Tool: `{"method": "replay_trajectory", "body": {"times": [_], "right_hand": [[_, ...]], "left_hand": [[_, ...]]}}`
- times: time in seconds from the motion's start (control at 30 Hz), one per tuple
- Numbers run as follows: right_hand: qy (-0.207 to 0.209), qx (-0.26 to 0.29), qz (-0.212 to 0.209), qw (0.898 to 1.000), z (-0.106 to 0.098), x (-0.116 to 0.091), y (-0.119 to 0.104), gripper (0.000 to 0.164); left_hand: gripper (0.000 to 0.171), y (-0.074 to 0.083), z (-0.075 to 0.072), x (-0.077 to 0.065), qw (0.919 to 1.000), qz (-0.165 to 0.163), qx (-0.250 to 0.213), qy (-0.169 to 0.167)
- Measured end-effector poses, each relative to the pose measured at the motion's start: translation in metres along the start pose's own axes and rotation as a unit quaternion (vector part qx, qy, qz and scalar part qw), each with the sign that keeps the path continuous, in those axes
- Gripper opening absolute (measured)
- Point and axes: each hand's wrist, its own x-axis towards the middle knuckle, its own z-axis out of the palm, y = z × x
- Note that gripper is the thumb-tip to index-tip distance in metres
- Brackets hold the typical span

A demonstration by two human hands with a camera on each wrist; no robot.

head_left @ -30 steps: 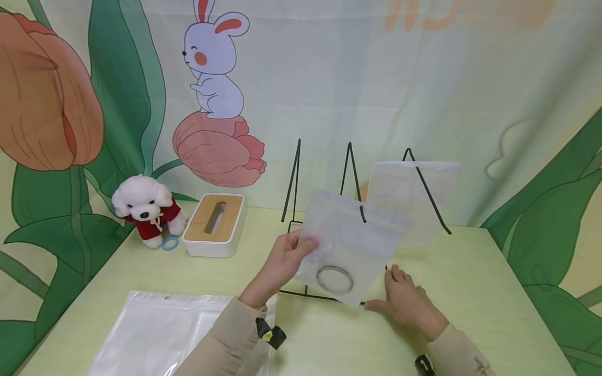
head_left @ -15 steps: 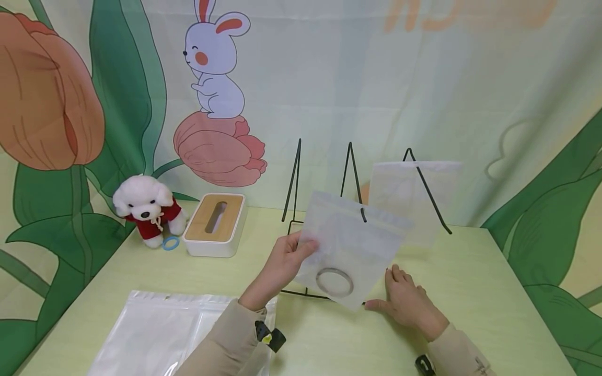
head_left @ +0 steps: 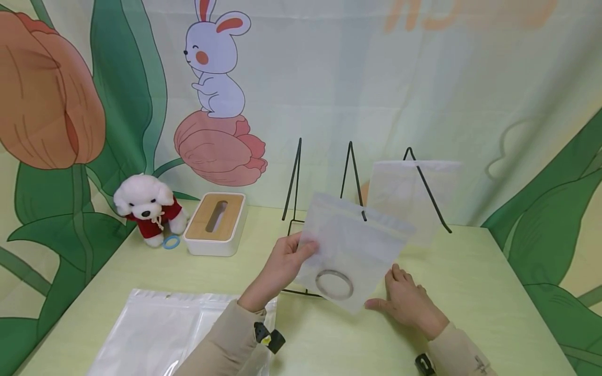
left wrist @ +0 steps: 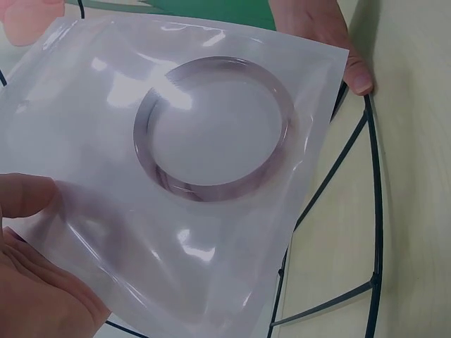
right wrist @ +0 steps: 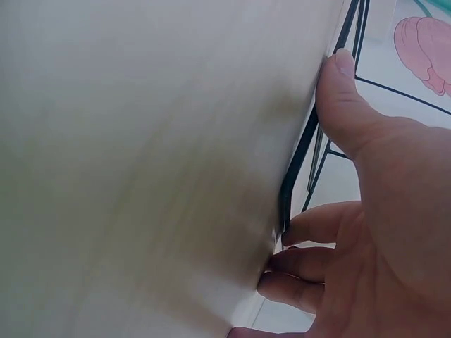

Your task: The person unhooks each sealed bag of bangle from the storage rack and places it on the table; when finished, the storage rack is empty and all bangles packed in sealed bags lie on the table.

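Note:
My left hand (head_left: 282,263) pinches the left edge of a translucent zip bag (head_left: 371,253) between thumb and fingers. Inside lies a round bangle (left wrist: 143,130), low in the bag. The bag tilts in front of a black wire rack (head_left: 305,293), and the tip of the rack's middle hook (head_left: 358,193) shows against its upper edge. My right hand (head_left: 406,297) rests at the right end of the rack's base, thumb spread. In the right wrist view, its thumb (right wrist: 342,98) presses the black wire and the fingertips reach beside it. The bag hides much of the rack.
Another translucent bag (head_left: 400,203) hangs from the rack's right hook. A larger pale plastic bag (head_left: 174,318) lies flat at the front left. At the back left stand a tissue box (head_left: 197,224), a plush dog (head_left: 137,193) and a blue ring (head_left: 170,248).
The bag in my left hand has dropped slightly, its lower corner now covering more of the rack's base bar. My right hand has stayed in place.

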Motion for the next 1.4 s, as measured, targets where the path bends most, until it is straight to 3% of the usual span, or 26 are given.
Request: {"method": "replay_trajectory", "body": {"times": [0.63, 1.4], "right_hand": [[-0.006, 0.001, 0.0, 1.0, -0.002, -0.003, -0.002, 0.116], [0.02, 0.005, -0.025, 0.999, -0.001, -0.004, 0.0, 0.098]], "left_hand": [[0.028, 0.004, 0.0, -0.006, 1.0, -0.006, 0.0, -0.002], [0.028, 0.01, 0.002, -0.015, 1.0, -0.003, -0.003, -0.005]]}}
